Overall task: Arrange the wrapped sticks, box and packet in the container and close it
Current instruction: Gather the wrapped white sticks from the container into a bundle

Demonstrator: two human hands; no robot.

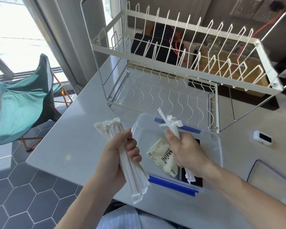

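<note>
A clear plastic container (219,146) with blue clips stands open on the grey counter in front of me. Inside it lie a cream packet (161,157) printed "MINI" and a black box (197,180), mostly hidden under my right hand. My left hand (120,156) grips a thick bundle of white paper-wrapped sticks (134,177) to the left of the container. My right hand (185,151) holds a smaller bunch of wrapped sticks (169,123) above the container, their ends poking out above and below the fist.
A white two-tier wire dish rack (180,66) stands just behind the container. The clear container lid (271,177) lies at the right. A small white device (262,138) sits right of the container. A teal folding chair (25,103) stands on the tiled floor left of the counter edge.
</note>
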